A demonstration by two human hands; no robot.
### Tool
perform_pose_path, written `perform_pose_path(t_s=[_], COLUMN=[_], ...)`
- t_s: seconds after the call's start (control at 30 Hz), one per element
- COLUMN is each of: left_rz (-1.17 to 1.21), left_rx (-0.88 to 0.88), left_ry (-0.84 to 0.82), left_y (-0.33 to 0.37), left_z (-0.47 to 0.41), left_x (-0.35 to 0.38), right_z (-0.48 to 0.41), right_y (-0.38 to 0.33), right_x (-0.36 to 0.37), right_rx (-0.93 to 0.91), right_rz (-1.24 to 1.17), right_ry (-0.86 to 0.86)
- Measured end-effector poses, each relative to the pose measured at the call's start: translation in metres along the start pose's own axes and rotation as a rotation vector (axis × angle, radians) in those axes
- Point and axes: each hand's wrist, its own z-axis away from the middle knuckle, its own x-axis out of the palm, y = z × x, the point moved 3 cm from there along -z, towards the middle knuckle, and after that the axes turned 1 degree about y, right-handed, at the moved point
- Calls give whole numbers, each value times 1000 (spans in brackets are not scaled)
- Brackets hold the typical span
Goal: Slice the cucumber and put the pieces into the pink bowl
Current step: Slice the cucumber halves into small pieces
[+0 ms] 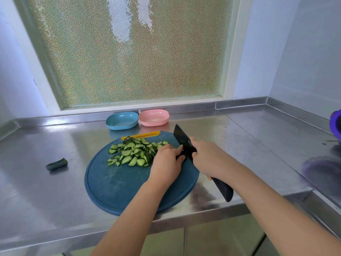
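heaped green half-moon cucumber slices [133, 152] on the blue board [114, 182]; dark stub [56, 164] lying apart; pink bowl [153, 117] empty behind.

Frosted window [132, 52], pale walls [295, 52], steel counter [249, 130]

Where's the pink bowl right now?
The pink bowl sits at the back of the counter under the window, right of the blue bowl, behind the cutting board.

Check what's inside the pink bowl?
The pink bowl looks empty; no pieces show inside. Its near inner wall is hidden by the rim. Cucumber slices sit on the cutting board.
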Motion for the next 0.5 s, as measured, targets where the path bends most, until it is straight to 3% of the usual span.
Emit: perform_pose_path(t_s=[0.27,0.5], left_rz=[-19,17], left_rx=[14,27], left_ry=[-7,1], left_y=[0,0], left_z=[0,0], left_x=[2,1], right_z=[-10,1], right_y=[4,12], right_x=[23,13], right_rx=[49,73], right_rz=[-11,-165], right_ry=[28,5])
